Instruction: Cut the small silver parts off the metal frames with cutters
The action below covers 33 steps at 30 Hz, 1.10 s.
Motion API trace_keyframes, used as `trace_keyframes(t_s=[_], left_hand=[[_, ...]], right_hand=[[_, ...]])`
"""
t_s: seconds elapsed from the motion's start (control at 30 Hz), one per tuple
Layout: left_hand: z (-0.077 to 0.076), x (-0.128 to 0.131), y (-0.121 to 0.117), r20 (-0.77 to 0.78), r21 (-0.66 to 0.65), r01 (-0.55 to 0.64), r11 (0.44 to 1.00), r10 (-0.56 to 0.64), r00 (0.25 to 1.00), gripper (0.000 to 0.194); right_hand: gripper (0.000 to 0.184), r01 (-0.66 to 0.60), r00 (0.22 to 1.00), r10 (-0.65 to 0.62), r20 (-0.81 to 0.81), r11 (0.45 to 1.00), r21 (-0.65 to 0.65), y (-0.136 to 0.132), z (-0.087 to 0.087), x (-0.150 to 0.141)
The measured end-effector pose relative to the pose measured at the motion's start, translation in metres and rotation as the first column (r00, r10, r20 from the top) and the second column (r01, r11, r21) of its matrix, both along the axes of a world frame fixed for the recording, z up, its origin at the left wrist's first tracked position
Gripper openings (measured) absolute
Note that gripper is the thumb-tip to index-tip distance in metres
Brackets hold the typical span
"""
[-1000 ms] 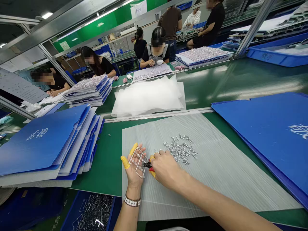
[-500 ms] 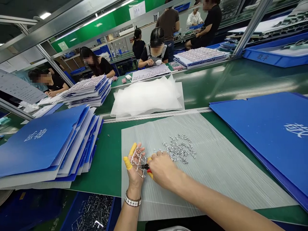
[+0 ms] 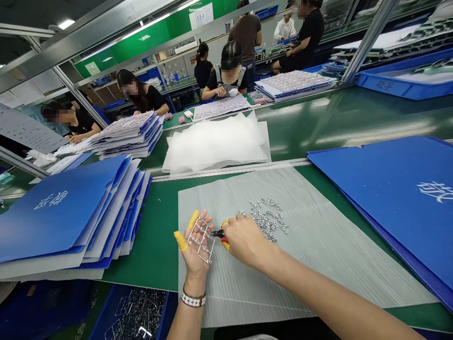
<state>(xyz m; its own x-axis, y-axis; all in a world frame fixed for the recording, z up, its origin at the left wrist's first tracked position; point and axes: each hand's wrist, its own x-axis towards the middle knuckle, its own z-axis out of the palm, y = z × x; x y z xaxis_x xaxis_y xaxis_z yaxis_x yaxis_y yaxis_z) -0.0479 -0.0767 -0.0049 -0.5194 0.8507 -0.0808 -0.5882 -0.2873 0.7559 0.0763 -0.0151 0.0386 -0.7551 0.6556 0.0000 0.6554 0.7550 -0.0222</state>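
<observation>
Since half a second ago, the red-handled pliers [image 3: 218, 233] have shifted up along the silvery frame [image 3: 201, 243], and the left thumb [image 3: 181, 241] has swung outward. Right-hand fingers curl around the handles, mostly hiding them; whether the tips touch the frame is hard to tell. Palm up, the left hand [image 3: 194, 257] bears the frame across loosely spread fingers. Knuckles up, the right hand [image 3: 245, 238] hides part of the metal bits [image 3: 269, 219]. Both forearms are cut off below.
</observation>
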Motion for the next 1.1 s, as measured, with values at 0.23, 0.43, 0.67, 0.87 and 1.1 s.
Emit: trace_keyframes(t_s=[0.23, 0.43, 0.67, 0.87, 1.1], left_hand=[[0.001, 0.004, -0.001, -0.031, -0.015, 0.017, 1.0, -0.017, 0.999, 0.073], [0.002, 0.006, -0.001, -0.057, -0.018, 0.007, 1.0, -0.008, 0.998, 0.072], [0.002, 0.004, -0.001, -0.068, -0.017, 0.015, 1.0, -0.016, 0.998, 0.072], [0.011, 0.008, -0.011, -0.277, 0.038, -0.102, 0.994, 0.108, 0.955, 0.074], [0.003, 0.012, -0.019, -0.699, 0.117, 0.041, 0.992, 0.053, 0.713, 0.085]], right_hand=[[0.017, 0.002, 1.0, -0.002, -0.001, 1.0, -0.026, 0.0, -0.002, -0.003], [0.022, -0.008, 1.0, 0.009, 0.01, 0.999, -0.044, 0.0, 0.004, -0.004], [0.015, -0.065, 0.998, 0.065, -0.003, 0.995, -0.08, 0.003, 0.006, -0.001], [0.02, 0.041, 0.938, -0.18, -0.298, 0.907, -0.419, 0.009, -0.001, 0.005], [0.022, -0.363, 0.604, -0.694, -0.391, 0.197, -0.911, 0.002, -0.016, -0.008]])
